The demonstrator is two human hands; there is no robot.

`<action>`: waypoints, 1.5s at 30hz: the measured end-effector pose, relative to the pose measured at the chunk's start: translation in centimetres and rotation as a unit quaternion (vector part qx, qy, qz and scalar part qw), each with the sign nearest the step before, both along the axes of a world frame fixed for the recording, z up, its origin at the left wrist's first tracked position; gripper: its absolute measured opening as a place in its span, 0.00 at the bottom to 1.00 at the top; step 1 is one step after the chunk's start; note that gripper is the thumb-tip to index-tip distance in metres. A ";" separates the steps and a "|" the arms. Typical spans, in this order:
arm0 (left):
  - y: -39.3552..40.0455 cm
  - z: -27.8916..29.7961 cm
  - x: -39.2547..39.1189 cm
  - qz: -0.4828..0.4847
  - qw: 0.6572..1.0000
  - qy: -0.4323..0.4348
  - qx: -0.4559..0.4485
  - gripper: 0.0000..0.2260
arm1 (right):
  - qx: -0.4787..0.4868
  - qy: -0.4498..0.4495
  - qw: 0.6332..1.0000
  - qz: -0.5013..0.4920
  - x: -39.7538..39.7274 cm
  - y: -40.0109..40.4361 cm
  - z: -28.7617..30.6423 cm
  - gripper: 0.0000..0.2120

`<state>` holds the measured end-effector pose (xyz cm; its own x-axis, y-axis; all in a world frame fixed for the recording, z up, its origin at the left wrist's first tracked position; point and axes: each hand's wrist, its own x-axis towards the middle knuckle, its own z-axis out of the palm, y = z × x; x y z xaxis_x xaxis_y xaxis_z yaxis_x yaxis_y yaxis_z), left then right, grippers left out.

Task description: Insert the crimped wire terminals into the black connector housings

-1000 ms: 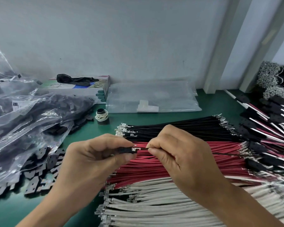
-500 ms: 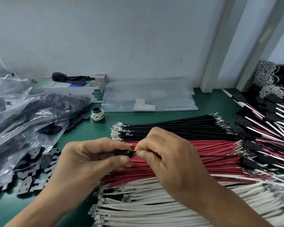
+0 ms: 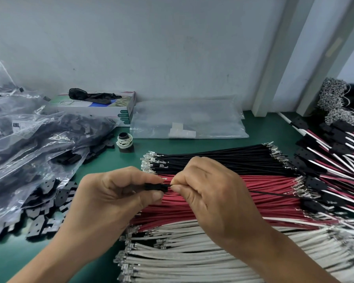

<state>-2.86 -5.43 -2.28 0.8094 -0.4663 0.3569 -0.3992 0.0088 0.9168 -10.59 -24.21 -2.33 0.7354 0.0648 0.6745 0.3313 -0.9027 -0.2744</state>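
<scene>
My left hand (image 3: 119, 193) pinches a small black connector housing (image 3: 155, 187) between thumb and forefinger. My right hand (image 3: 211, 193) pinches a thin black wire (image 3: 274, 194) right at the housing's open end; the wire trails off to the right and its terminal is hidden at the housing. Both hands hover over bundles of crimped wires lying on the green table: black wires (image 3: 223, 158) at the back, red wires (image 3: 274, 184) in the middle, white wires (image 3: 192, 254) nearest me.
Loose black housings (image 3: 43, 213) and clear bags of more housings (image 3: 33, 144) lie at the left. Behind are a glove box (image 3: 102, 107), a small roll with rubber bands (image 3: 125, 142) and a flat clear bag (image 3: 188, 121). Finished wire assemblies (image 3: 335, 148) pile at the right.
The wire's metal terminal, visible between my hands a second ago, has gone into the housing as my right fingers closed up against it. The view shifted slightly.
</scene>
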 end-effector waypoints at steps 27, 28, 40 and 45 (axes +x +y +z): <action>1.2 -0.4 2.8 0.092 0.987 0.106 -0.077 0.14 | 0.005 0.105 0.994 0.000 -0.4 0.2 0.6 0.10; 1.2 -0.4 2.8 0.097 0.986 0.110 -0.076 0.13 | -0.011 0.094 0.995 -0.005 -0.5 0.0 0.8 0.10; 1.1 0.6 2.2 0.031 0.964 0.247 -0.095 0.19 | -0.043 -0.003 0.997 -0.061 -1.0 -2.2 1.6 0.08; 0.4 0.5 1.2 -0.036 0.951 0.297 -0.075 0.33 | 0.018 0.048 0.998 -0.031 -0.9 -0.8 1.3 0.06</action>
<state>-1.70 -5.01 -1.80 0.8568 -0.5084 -0.0861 0.1949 0.1646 0.9669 -11.53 -25.03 -1.05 0.7988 -0.0061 0.6015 0.2454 -0.9096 -0.3352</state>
